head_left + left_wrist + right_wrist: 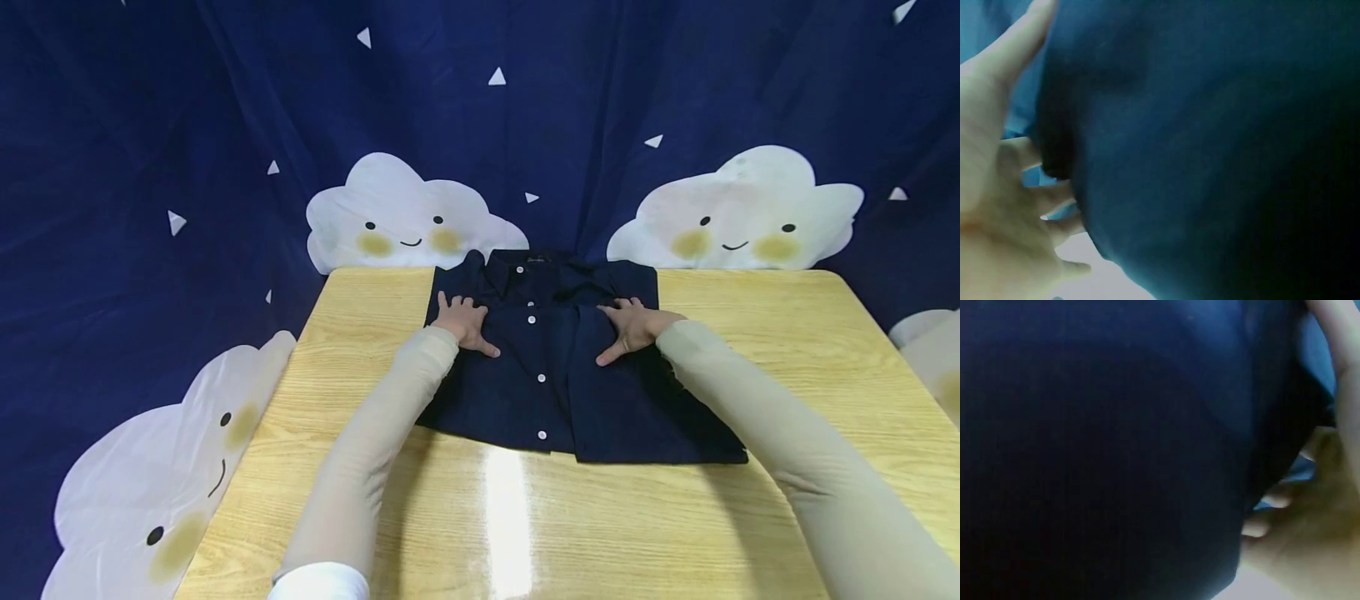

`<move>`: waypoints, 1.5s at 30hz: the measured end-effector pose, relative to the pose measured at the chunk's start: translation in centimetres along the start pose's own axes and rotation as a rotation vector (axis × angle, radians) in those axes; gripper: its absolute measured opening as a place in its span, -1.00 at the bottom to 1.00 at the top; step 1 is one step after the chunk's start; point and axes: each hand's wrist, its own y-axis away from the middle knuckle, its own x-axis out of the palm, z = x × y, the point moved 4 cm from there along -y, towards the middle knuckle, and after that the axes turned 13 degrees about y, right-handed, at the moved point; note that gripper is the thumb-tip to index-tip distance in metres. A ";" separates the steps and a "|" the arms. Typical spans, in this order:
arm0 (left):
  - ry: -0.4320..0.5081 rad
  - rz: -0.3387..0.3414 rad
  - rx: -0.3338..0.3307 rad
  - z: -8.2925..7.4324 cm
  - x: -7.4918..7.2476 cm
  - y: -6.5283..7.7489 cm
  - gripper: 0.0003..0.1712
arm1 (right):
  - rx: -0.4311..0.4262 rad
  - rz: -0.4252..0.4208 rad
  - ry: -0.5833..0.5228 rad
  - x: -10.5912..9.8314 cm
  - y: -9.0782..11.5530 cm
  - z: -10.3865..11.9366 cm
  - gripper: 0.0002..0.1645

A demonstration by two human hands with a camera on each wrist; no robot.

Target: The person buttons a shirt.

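A dark navy shirt [498, 392] lies on the wooden table [450, 517], its collar [504, 271] at the far edge and its hem [660, 457] toward the near edge. Seen from the head, it spreads broader from side to side than from collar to hem, and its white buttons [542, 378] run in a line from far to near between the two hands.

Neither hand is nearer: the left hand [463, 323] rests on the side toward the table's left edge, the right hand [632, 327] on the side toward the right edge, level with each other and closer to the collar than to the hem. Both have fingers spread and thumbs apart, pointing inward; whether any cloth is caught beneath them cannot be told. A crosswise fold [551, 310] shows between them. The right sleeve [750, 400] passes over the shirt's right side.
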 end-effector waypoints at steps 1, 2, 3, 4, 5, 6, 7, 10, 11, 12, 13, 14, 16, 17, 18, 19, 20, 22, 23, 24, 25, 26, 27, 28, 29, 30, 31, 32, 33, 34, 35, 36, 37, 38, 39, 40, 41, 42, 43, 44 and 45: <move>0.012 -0.016 0.025 0.0 0.0 -0.1 0.12 | -0.018 -0.042 -0.001 -0.2 -0.1 0.0 0.38; 0.031 -0.033 0.046 0.0 -0.1 -0.1 0.09 | -0.034 -0.085 0.008 -0.4 -0.1 -0.1 0.33; 0.049 -0.045 0.061 0.0 -0.1 -0.1 0.07 | -0.050 -0.127 0.016 -0.5 -0.2 -0.1 0.29; 0.059 -0.054 0.070 0.1 -0.1 -0.2 0.05 | -0.062 -0.164 0.038 -0.6 -0.3 -0.1 0.27; 0.064 -0.057 0.072 0.1 -0.2 -0.2 0.04 | -0.075 -0.196 0.064 -0.7 -0.3 -0.1 0.26; 0.060 -0.056 0.070 0.2 -0.2 -0.1 0.04 | -0.081 -0.215 0.087 -0.7 -0.4 0.0 0.27; 0.055 -0.052 0.067 0.2 -0.3 -0.1 0.05 | -0.081 -0.216 0.102 -0.6 -0.4 0.0 0.30; 0.041 -0.026 0.063 0.0 -0.5 0.0 0.09 | -0.056 -0.155 0.115 -0.1 -0.6 -0.1 0.42; 0.042 -0.015 0.061 -0.1 -0.6 0.0 0.11 | -0.047 -0.130 0.107 0.1 -0.6 0.0 0.47; 0.040 -0.006 0.061 -0.3 -0.6 0.1 0.12 | -0.030 -0.097 0.101 0.2 -0.6 -0.1 0.51; 0.042 0.001 0.059 -0.4 -0.6 0.1 0.14 | -0.017 -0.070 0.095 0.3 -0.6 -0.1 0.55; 0.040 0.007 0.056 -0.6 -0.7 0.2 0.15 | -0.008 -0.048 0.089 0.4 -0.6 0.0 0.58; 0.033 0.017 0.045 -0.8 -0.7 0.4 0.18 | 0.007 -0.009 0.091 0.4 -0.5 0.1 0.64; 0.026 0.023 0.039 -0.9 -0.7 0.4 0.19 | 0.011 0.004 0.091 0.4 -0.4 0.2 0.65; 0.019 0.029 0.032 -1.0 -0.7 0.5 0.19 | 0.017 0.018 0.092 0.5 -0.3 0.2 0.66; 0.012 0.035 0.026 -1.0 -0.6 0.5 0.20 | 0.018 0.024 0.092 0.5 -0.2 0.3 0.66; 0.010 0.042 0.022 -1.1 -0.6 0.6 0.21 | 0.021 0.031 0.096 0.5 -0.2 0.3 0.66; 0.012 0.054 0.016 -1.0 -0.4 0.7 0.22 | 0.020 0.022 0.109 0.5 -0.1 0.4 0.64; 0.017 0.058 0.016 -1.0 -0.4 0.7 0.22 | 0.013 0.007 0.118 0.5 0.0 0.5 0.61; 0.024 0.060 0.017 -0.9 -0.3 0.7 0.22 | 0.006 -0.013 0.136 0.5 0.0 0.5 0.58; 0.033 0.060 0.022 -0.8 -0.2 0.7 0.20 | -0.004 -0.042 0.158 0.4 0.0 0.6 0.53; 0.049 0.055 0.027 -0.8 -0.2 0.8 0.17 | -0.016 -0.074 0.180 0.4 0.0 0.6 0.47; 0.061 0.042 0.035 -0.7 -0.2 0.7 0.12 | -0.030 -0.113 0.196 0.3 0.1 0.6 0.41; 0.076 0.022 0.045 -0.6 -0.2 0.7 0.06 | -0.043 -0.146 0.215 0.2 0.1 0.7 0.36; 0.082 -0.008 0.061 -0.6 -0.3 0.7 0.00 | -0.054 -0.177 0.230 0.2 0.2 0.7 0.30; 0.085 -0.041 0.080 -0.5 -0.5 0.7 -0.07 | -0.066 -0.207 0.240 0.1 0.2 0.7 0.26; 0.090 -0.075 0.099 -0.5 -0.6 0.8 -0.14 | -0.077 -0.228 0.238 0.1 0.2 0.7 0.23; 0.094 -0.106 0.120 -0.5 -0.8 0.8 -0.20 | -0.083 -0.235 0.227 0.0 0.2 0.7 0.22; 0.095 -0.131 0.139 -0.5 -1.0 0.8 -0.25 | -0.087 -0.235 0.214 0.0 0.3 0.7 0.21; 0.101 -0.142 0.156 -0.5 -1.1 0.8 -0.29 | -0.087 -0.228 0.203 0.0 0.2 0.6 0.21; 0.117 -0.138 0.167 -0.4 -1.2 0.8 -0.31 | -0.084 -0.217 0.187 0.0 0.2 0.6 0.22; 0.144 -0.115 0.169 -0.4 -1.1 0.8 -0.31 | -0.079 -0.205 0.171 0.0 0.2 0.5 0.22; 0.174 -0.085 0.166 -0.3 -1.1 0.8 -0.30 | -0.073 -0.188 0.157 0.0 0.2 0.5 0.21; 0.196 -0.053 0.162 -0.2 -0.9 0.8 -0.28 | -0.065 -0.171 0.146 0.1 0.2 0.5 0.19; 0.218 -0.019 0.153 -0.2 -0.8 0.8 -0.26 | -0.061 -0.157 0.140 0.1 0.2 0.5 0.16; 0.231 0.012 0.145 -0.1 -0.6 0.8 -0.23 | -0.055 -0.142 0.133 0.1 0.3 0.6 0.15; 0.235 0.034 0.136 -0.1 -0.5 0.9 -0.20 | -0.047 -0.124 0.134 0.2 0.3 0.7 0.15; 0.221 0.049 0.134 -0.2 -0.4 1.0 -0.16 | -0.042 -0.109 0.136 0.2 0.4 0.8 0.14; 0.200 0.054 0.137 -0.3 -0.3 1.0 -0.13 | -0.039 -0.096 0.140 0.3 0.4 0.9 0.15; 0.173 0.056 0.141 -0.4 -0.2 1.1 -0.10 | -0.033 -0.087 0.145 0.3 0.5 1.1 0.16; 0.145 0.054 0.143 -0.6 -0.2 1.3 -0.07 | -0.028 -0.081 0.154 0.3 0.7 1.2 0.19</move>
